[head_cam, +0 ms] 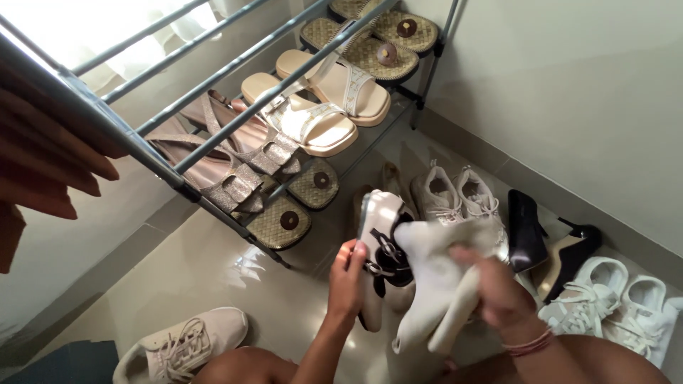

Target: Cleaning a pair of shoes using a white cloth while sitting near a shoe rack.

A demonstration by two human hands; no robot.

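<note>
Left hand [346,281] gripping strappy sandal [377,249], right hand [498,288] clutching white cloth [434,284] (bunched), shoe rack [235,64] holding sandals

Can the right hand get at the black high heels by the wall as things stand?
Probably, but not freely: the right hand is full of a white cloth, so its fingers are taken. The black high heels stand just beyond it on the floor, nothing between.

Strong daylight from the upper left washes the curtain [107,35] out to near white and glares off the glossy floor tiles [235,267], while the lower corners fall into shadow, the near rack bar [64,92] is soft, and straight lines bow toward the edges
</note>
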